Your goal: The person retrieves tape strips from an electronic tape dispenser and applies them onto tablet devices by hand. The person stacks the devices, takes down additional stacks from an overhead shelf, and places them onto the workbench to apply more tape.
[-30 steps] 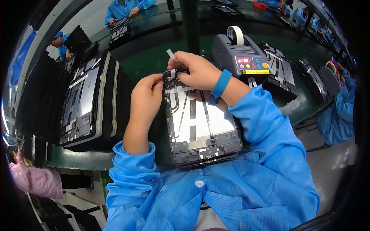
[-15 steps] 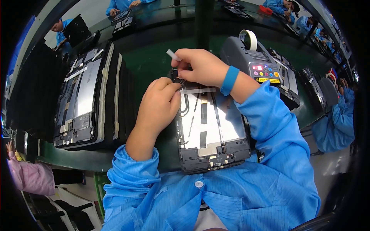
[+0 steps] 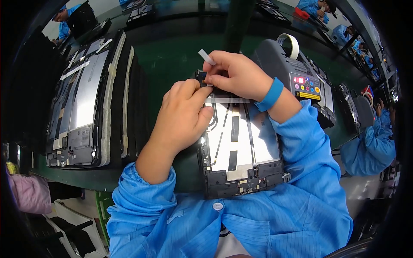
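An opened tablet with a silvery plate, dark flex strips and black lower boards lies in front of me. Clear tape crosses its upper part. My left hand bends over the upper left corner, fingertips closed together, thumb over the plate's edge; what they pinch, if anything, is hidden. Beside it my right hand, with a blue wristband, has its thumb and index finger pinched at the same corner. A short whitish strip of tape sticks up from between its fingers.
To the left, opened tablets are stacked with dark padding. A grey tape dispenser carrying a pale roll stands at the right, with more tablets beyond it. Co-workers in blue sit along the green bench.
The view has shifted slightly. Both hands stay at the tablet's upper left corner, and my fingertips have drawn closer together. The whitish strip is still in my right hand.
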`<state>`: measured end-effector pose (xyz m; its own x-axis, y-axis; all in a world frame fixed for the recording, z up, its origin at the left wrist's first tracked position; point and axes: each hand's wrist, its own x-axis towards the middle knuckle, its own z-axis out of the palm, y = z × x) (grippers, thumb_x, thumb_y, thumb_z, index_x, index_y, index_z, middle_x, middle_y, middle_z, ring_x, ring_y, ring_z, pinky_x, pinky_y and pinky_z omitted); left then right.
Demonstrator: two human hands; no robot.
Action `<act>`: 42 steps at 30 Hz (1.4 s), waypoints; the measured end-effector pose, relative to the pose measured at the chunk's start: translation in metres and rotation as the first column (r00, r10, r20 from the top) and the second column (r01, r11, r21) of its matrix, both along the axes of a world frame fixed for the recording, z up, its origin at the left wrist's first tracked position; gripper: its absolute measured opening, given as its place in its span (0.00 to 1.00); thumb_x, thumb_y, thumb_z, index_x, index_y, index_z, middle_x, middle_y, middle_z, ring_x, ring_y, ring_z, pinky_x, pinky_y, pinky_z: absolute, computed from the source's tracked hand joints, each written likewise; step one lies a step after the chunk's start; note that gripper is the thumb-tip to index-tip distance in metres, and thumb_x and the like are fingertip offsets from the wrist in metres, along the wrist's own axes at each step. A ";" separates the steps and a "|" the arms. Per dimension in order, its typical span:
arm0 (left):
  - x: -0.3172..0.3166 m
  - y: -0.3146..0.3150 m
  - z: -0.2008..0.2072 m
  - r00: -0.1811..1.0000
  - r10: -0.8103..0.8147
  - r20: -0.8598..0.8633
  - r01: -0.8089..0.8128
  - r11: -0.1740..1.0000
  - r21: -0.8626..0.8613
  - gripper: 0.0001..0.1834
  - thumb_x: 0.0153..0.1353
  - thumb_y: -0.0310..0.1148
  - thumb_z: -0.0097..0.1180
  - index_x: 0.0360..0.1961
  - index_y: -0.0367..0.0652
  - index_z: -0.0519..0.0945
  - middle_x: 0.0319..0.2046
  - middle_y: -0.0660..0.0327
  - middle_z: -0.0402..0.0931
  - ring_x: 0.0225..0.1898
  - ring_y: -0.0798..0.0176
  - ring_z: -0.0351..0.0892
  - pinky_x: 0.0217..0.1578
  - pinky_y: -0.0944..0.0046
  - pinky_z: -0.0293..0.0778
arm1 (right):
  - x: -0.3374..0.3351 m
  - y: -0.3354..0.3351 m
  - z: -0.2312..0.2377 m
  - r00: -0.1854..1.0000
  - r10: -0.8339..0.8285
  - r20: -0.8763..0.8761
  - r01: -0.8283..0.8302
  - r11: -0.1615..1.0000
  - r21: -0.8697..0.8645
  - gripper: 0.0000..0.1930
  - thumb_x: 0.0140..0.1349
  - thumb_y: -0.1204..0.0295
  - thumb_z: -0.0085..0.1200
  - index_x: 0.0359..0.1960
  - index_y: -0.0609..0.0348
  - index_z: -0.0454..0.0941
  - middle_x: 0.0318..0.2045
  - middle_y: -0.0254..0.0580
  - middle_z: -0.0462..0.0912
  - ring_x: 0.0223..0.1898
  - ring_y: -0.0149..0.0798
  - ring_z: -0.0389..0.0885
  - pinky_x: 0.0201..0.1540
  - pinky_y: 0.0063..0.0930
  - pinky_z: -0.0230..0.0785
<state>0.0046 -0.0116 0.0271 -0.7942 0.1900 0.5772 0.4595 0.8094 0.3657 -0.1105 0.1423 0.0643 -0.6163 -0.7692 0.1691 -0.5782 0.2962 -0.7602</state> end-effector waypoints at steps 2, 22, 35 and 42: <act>0.000 0.000 0.000 1.000 -0.001 0.025 0.001 1.000 -0.001 0.18 0.50 0.34 0.53 0.43 0.38 0.77 0.39 0.55 0.69 0.45 0.51 0.68 0.46 0.54 0.65 | 0.001 0.002 -0.002 0.994 0.097 -0.047 -0.099 0.994 -0.043 0.08 0.56 0.79 0.54 0.37 0.64 0.71 0.31 0.41 0.81 0.36 0.29 0.81 0.38 0.21 0.72; 0.002 -0.003 -0.008 0.999 0.026 -0.034 -0.024 0.998 0.066 0.18 0.49 0.31 0.54 0.42 0.37 0.77 0.39 0.55 0.72 0.45 0.51 0.71 0.48 0.54 0.65 | 0.014 0.004 -0.010 0.947 -0.086 -0.311 0.078 0.996 -0.039 0.06 0.53 0.76 0.59 0.30 0.63 0.74 0.24 0.45 0.81 0.28 0.39 0.83 0.32 0.25 0.73; 0.003 -0.002 -0.006 0.987 0.075 -0.144 -0.064 0.995 0.074 0.13 0.46 0.28 0.56 0.35 0.41 0.81 0.35 0.54 0.73 0.40 0.50 0.72 0.41 0.55 0.68 | 0.015 0.004 -0.011 0.941 -0.098 -0.325 0.092 0.995 -0.036 0.06 0.53 0.75 0.58 0.30 0.62 0.75 0.24 0.45 0.80 0.27 0.41 0.81 0.30 0.28 0.72; 0.006 -0.001 -0.004 0.980 0.164 -0.112 -0.169 0.985 -0.038 0.12 0.49 0.33 0.55 0.36 0.45 0.82 0.38 0.55 0.71 0.44 0.51 0.70 0.44 0.54 0.65 | 0.015 0.003 -0.012 0.940 -0.102 -0.325 0.090 0.995 -0.052 0.06 0.53 0.75 0.58 0.30 0.62 0.75 0.24 0.45 0.80 0.27 0.42 0.81 0.31 0.28 0.72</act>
<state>0.0102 -0.0122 0.0233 -0.7506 0.0899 0.6547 0.3518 0.8930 0.2807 -0.0956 0.1457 0.0521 -0.5931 -0.6989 0.3997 -0.7666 0.3386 -0.5455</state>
